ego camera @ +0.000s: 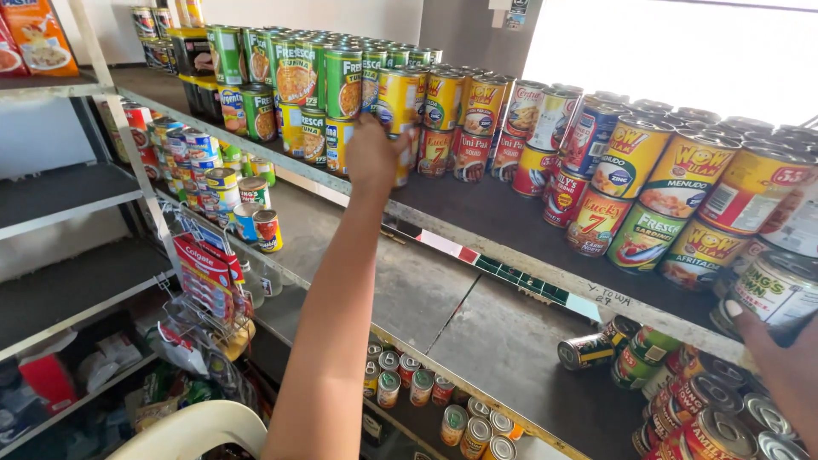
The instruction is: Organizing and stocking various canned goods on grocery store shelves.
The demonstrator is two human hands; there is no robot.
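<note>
My left hand [372, 153] was closed round a yellow can [400, 106] at twelve o'clock, label outward like its shelf-mates, while my right hand [780, 358] steadied a white-labelled can [775, 294] at four o'clock.

I am looking at a small grocery shop. Long dark grey metal shelves [477, 213] run from ten o'clock to four o'clock, the top one packed with stacked rows of green, yellow and red labelled tin cans [477, 111]. More small tins [239, 200] sit on the shelf below. At eight o'clock a wire rack of red boxed toothpaste [204, 273] hangs off the shelf edge.
</note>
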